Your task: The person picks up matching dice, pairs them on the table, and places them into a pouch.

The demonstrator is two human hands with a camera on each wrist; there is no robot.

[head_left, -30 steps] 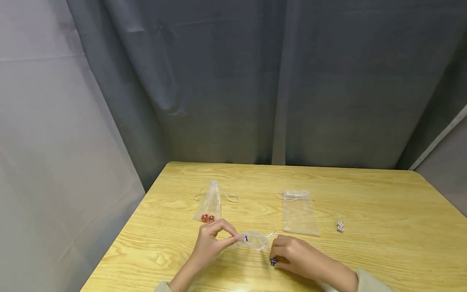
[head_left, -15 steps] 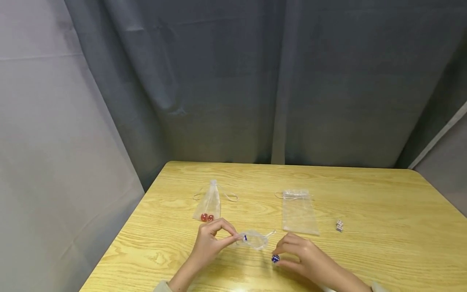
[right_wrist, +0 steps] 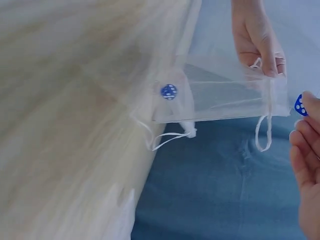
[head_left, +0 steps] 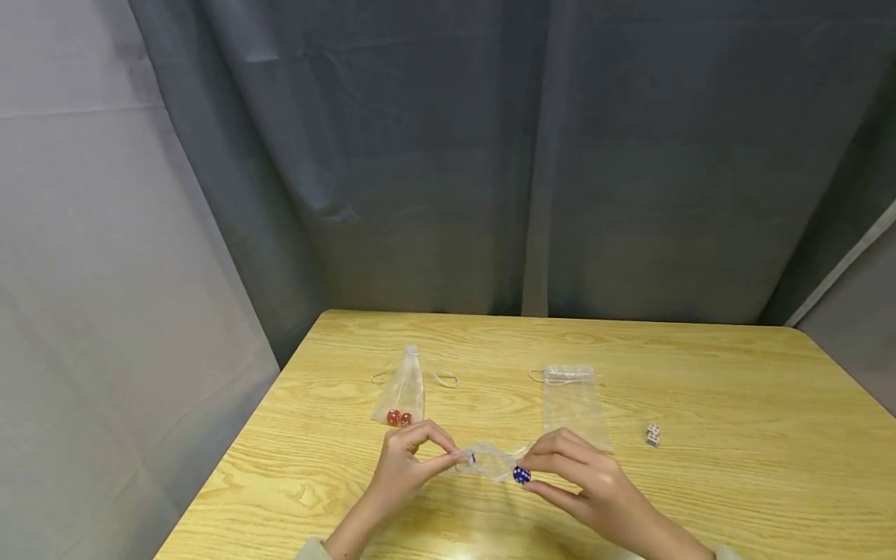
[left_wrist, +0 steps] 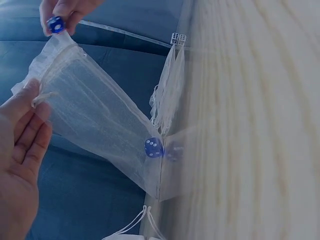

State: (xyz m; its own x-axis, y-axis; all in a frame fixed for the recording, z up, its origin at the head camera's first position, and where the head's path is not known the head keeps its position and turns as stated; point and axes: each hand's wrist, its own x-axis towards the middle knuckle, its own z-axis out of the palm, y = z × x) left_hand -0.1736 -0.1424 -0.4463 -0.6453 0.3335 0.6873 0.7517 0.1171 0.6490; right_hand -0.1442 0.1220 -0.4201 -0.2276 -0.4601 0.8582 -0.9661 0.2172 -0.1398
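Note:
My left hand (head_left: 413, 459) pinches the rim of a sheer white drawstring bag (left_wrist: 95, 100), which hangs upright with its mouth spread. One blue die (left_wrist: 153, 147) with white pips lies at the bottom of this bag. Between the thumb and fingers of my right hand (head_left: 595, 486) is a second blue die (head_left: 521, 474), right beside the bag's mouth. The right wrist view shows that held die (right_wrist: 300, 104) just past the bag's top edge. A white drawstring loop (right_wrist: 264, 134) dangles from the bag.
Behind my left hand lies a cinched sheer bag (head_left: 409, 385) with two red dice (head_left: 399, 418) inside. A flat sheer bag (head_left: 574, 408) lies behind my right hand, partly covered by it. Two white dice (head_left: 652, 435) sit farther right on the wooden table (head_left: 735, 482).
My right hand has lifted the blue die from lower down, up and slightly left to the bag's mouth. The left hand and its bag have stayed in place.

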